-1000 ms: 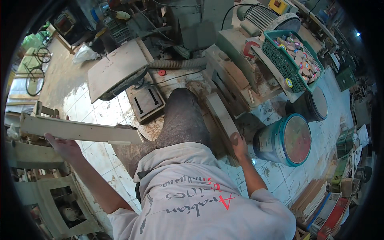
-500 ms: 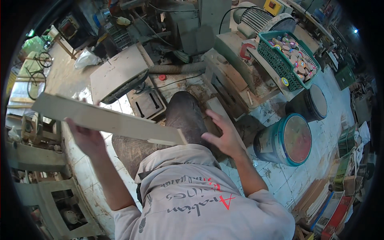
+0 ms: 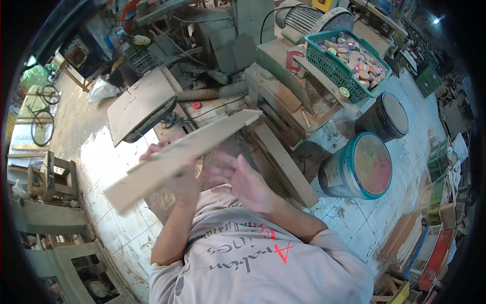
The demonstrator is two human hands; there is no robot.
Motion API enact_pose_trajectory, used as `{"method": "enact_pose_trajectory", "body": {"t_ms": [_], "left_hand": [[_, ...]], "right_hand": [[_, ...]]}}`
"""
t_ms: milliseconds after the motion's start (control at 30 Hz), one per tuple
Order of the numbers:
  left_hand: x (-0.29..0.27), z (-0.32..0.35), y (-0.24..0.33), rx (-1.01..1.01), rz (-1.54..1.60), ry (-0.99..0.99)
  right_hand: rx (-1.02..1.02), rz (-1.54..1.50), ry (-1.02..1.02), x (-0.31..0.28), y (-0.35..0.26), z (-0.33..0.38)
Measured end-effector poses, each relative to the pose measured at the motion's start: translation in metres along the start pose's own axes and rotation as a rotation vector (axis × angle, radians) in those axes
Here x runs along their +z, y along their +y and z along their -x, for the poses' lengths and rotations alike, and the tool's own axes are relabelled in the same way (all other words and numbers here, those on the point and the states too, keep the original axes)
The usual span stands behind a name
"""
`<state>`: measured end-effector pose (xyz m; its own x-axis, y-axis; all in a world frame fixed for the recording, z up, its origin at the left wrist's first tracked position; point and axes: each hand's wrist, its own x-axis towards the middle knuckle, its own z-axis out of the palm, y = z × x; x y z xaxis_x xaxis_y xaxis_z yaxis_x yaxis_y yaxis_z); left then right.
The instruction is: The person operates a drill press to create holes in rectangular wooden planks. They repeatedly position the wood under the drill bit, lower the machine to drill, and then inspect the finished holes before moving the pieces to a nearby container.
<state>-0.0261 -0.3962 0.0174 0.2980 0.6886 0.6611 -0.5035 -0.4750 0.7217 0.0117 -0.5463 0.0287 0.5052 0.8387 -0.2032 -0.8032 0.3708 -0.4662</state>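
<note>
Centre of the frame: I am watching the left hand (image 3: 174, 175) gripping a long wooden board (image 3: 182, 157), which is slanting from lower left up to upper right. The right hand (image 3: 243, 180) is hovering open and blurred just beside the board, fingers spread. A blue bucket (image 3: 357, 172) is standing at right, well apart.

A long, flat, pale wooden board (image 3: 179, 158) slants up from lower left to upper right, held in the air above the tiled floor.
</note>
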Motion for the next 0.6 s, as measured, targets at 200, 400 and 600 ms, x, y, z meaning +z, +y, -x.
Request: {"method": "enact_pose_trajectory", "body": {"t_ms": [200, 400, 600], "left_hand": [[0.011, 0.029, -0.044, 0.400, -0.108, -0.691], [0.032, 0.047, -0.026, 0.543, -0.485, -1.424], [0.014, 0.045, -0.039, 0.150, -0.393, -1.403]], "right_hand": [[0.250, 0.081, 0.076, -0.072, -0.045, -0.058], [0.223, 0.544, 0.263, -0.184, -0.082, -0.049], [-0.137, 1.638, 0.586, -0.339, -0.064, -0.004]]}}
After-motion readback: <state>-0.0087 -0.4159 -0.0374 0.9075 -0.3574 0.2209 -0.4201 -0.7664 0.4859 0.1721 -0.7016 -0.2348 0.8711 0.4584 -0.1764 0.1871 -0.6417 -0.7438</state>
